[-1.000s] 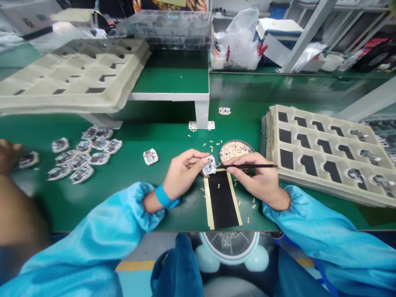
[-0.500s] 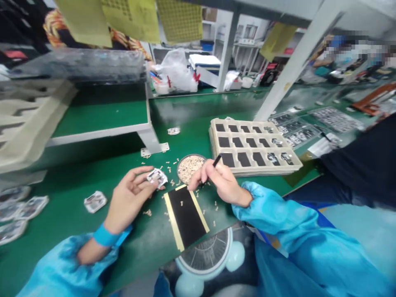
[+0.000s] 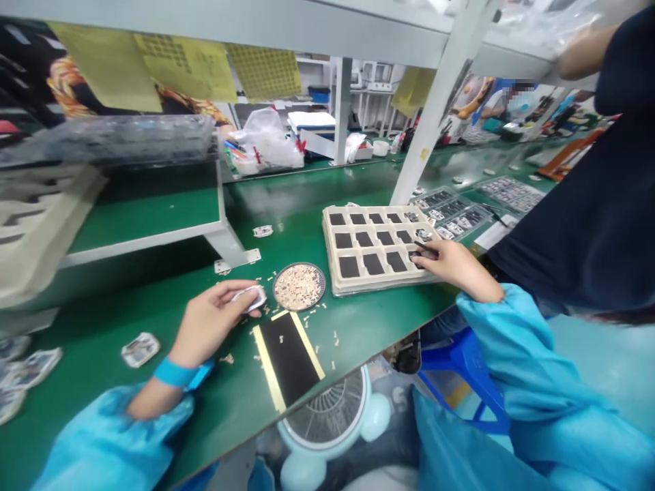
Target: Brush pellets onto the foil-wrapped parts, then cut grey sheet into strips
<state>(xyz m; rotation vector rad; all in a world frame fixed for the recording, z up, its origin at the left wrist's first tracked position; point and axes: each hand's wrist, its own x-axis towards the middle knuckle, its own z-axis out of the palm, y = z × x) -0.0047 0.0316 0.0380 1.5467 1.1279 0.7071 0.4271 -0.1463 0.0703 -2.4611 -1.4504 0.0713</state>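
My left hand (image 3: 207,324) pinches a small white part (image 3: 254,298) beside a round dish (image 3: 299,286) full of tiny beige pieces. My right hand (image 3: 455,264) holds a black pen-like tool (image 3: 426,247) over the right end of the beige compartment tray (image 3: 335,281); its fingertips reach the front row. Dark squares fill many compartments, and white and metallic parts sit in some at the right. A black pad (image 3: 289,358) with yellow edges lies below the dish, one tiny piece on it and others scattered around.
Loose white parts (image 3: 140,349) lie at the left, another (image 3: 263,232) behind the dish. A raised green shelf (image 3: 153,198) stands at left, a slanted white post (image 3: 427,136) behind the tray. A person's dark sleeve (image 3: 578,198) is at right.
My right hand has moved from beside the dish rightward to the tray's right end, with the black tool. My left hand still holds the white part, now tilted. The view has shifted.
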